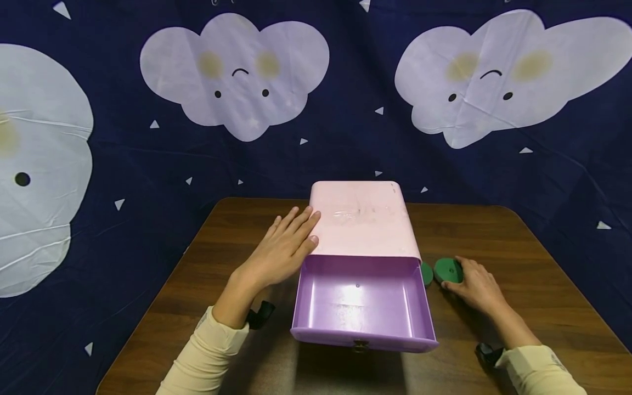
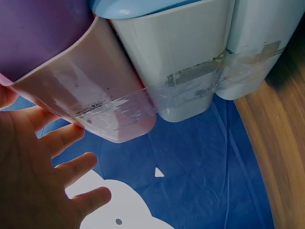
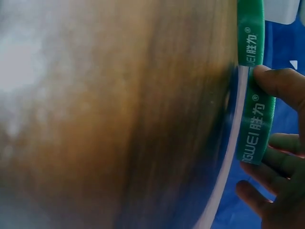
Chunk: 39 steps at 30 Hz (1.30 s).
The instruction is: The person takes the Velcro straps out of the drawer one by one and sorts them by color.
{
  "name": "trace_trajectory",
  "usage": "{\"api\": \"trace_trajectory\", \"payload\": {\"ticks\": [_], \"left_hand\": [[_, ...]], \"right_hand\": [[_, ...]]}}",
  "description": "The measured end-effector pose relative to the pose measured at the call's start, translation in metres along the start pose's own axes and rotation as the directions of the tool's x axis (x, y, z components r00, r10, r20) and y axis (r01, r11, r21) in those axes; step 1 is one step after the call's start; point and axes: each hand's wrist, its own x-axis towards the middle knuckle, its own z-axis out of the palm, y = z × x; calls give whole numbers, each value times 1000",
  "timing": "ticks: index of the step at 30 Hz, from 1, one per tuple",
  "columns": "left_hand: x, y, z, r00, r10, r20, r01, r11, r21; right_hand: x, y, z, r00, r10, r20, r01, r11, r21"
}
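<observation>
A pink drawer box (image 1: 365,219) stands on the table with its purple drawer (image 1: 362,296) pulled out toward me; the drawer holds nothing visible. My left hand (image 1: 281,247) rests with spread, mostly straight fingers against the box's left side and upper edge. In the left wrist view, fingertips touch the pink casing (image 2: 95,81). To the right of the box, my right hand (image 1: 476,285) holds a flat green roll (image 1: 446,270) between thumb and fingers. White lettering runs along that roll's edge (image 3: 255,119). A second green roll (image 1: 427,274) sits beside it, partly hidden by the box.
The left wrist view shows pale boxes (image 2: 174,57) beside the pink one, joined by clear tape, one with a blue drawer (image 2: 133,7). Under everything is a brown wooden table (image 1: 197,307). Behind hangs a dark blue curtain (image 1: 355,153) with clouds.
</observation>
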Motion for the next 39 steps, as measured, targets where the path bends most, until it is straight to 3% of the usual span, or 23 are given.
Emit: {"api": "trace_trajectory", "payload": {"ticks": [12,20,31,35,39], "left_hand": [[0,-1,1,1000,3,-7,-3,1000,12],[0,-1,1,1000,6,-3,-6,1000,7],[0,-1,-1,1000,-1,-1,1,1000,3],[0,-1,0,1000,4,-4,-4,1000,2],[0,-1,0,1000,11,-14,-11,1000,8]], "right_hand": [[-3,-2,4,999,4,41,-4,1000,-16],[-6,-6,-9,1000,12,3,-12,1000,12],[-14,-48,-59,982,-55,-182,71,994,84],[-21,-69,-74,962,-95,-257,121,989,88],[-29,-94,-89,923,-154,-353,196,977,87]]}}
